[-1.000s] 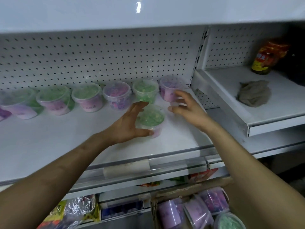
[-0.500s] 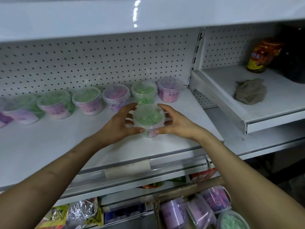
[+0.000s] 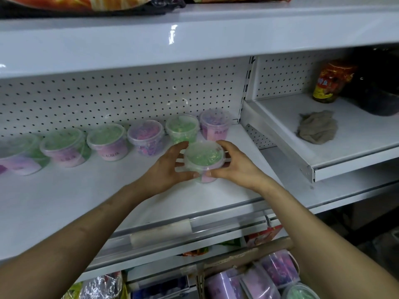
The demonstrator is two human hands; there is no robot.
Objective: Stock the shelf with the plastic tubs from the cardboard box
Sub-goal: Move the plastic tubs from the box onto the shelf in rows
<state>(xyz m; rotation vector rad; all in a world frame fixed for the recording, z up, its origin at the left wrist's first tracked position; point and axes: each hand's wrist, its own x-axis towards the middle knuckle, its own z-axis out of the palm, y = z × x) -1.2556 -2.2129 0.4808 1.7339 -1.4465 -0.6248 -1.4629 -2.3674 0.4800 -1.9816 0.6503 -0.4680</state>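
- Head view: green tub (image 3: pixel 204 157) w/ clear lid is held betw. both hands, over the front-right part of the white shelf (image 3: pixel 86 190). Can't tell if its base touches the shelf.
- Left hand (image 3: pixel 166 169): thumb and fingers curled round the tub's left side, grasping it.
- Right hand (image 3: pixel 235 167): thumb at the near rim, fingers wrapped round the right side, grasping the same tub.
- Back row of tubs (image 3: pixel 108 141): at least six, green and purple mixed, standing along the pegboard (image 3: pixel 108 100). Held tub is just in front of the two at the right end.
- Cardboard box (image 3: pixel 248 253): bottom right, below the shelf edge. More tubs in the box (image 3: pixel 278 268), purple and green, partly hidden by the right forearm.
- Side shelf (image 3: pixel 356 147) to the right, set higher: crumpled grey cloth (image 3: pixel 317 127) in the middle, red-labelled jar (image 3: pixel 330 83) at the back.
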